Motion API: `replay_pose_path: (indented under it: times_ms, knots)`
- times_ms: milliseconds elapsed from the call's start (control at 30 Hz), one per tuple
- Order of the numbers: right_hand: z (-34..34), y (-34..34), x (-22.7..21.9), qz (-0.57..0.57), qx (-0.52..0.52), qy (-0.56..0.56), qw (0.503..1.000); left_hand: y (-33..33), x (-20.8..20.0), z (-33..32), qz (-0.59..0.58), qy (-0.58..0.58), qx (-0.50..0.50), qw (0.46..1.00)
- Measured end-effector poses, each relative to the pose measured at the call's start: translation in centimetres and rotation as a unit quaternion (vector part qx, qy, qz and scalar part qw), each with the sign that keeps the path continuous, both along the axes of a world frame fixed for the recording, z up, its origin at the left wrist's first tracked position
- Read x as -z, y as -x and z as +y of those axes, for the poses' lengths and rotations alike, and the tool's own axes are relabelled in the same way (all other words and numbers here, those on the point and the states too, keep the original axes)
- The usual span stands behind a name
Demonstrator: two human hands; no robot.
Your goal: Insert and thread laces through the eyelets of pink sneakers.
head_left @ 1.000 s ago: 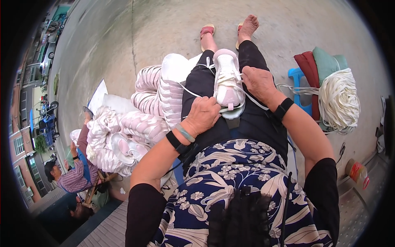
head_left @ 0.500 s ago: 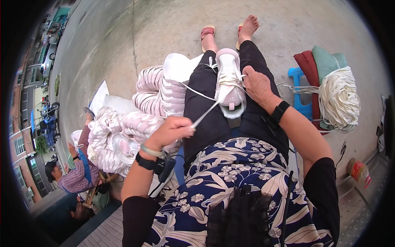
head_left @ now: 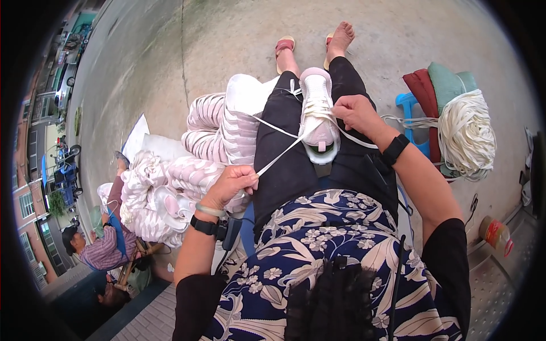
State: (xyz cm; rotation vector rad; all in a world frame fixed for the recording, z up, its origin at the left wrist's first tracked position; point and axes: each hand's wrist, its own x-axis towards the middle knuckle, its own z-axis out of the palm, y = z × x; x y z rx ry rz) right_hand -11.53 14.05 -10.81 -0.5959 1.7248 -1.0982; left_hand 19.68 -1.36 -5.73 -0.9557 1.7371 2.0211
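Across my thighs lies a white and pale pink sneaker [head_left: 317, 133], toe pointing away from me and partly laced. My left hand [head_left: 233, 183] is closed, pinching a white shoelace [head_left: 278, 155] that runs taut up to the shoe's upper eyelets. At the right side of the lacing, my right hand [head_left: 355, 112] has its fingers closed against the lace; the exact grip is partly hidden. Another length of lace stretches from the shoe toward the left over my leg, and a loose stretch hangs below my right hand.
Stacks of pink and white shoe uppers [head_left: 207, 128] lie to my left. A hank of white laces [head_left: 466, 133] rests with red and green cloth on a blue stool [head_left: 406, 105] at right. A plastic bottle [head_left: 496, 234] lies lower right. Another person [head_left: 105, 250] sits far left.
My left hand has moved slightly left and down, drawing the lace out longer. The right hand has shifted a little and its fingers have curled in; a loose lace now shows below it.
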Motion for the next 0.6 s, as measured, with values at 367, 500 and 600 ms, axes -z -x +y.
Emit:
replay_pose_path:
  times_ms: [367,500,600]
  knots:
    - [-0.6,-0.8,0.9,0.253,-0.04,-0.015,0.966,-0.5,0.3,0.4,-0.013,0.031,-0.006,0.999]
    - [-0.9,-0.8,0.9,0.26,-0.053,-0.039,0.963,-0.5,0.4,0.4,-0.013,0.031,-0.022,0.999]
    - [-1.1,-0.9,0.9,0.264,-0.05,-0.06,0.961,-0.2,0.0,0.4,-0.002,0.044,-0.022,0.999]
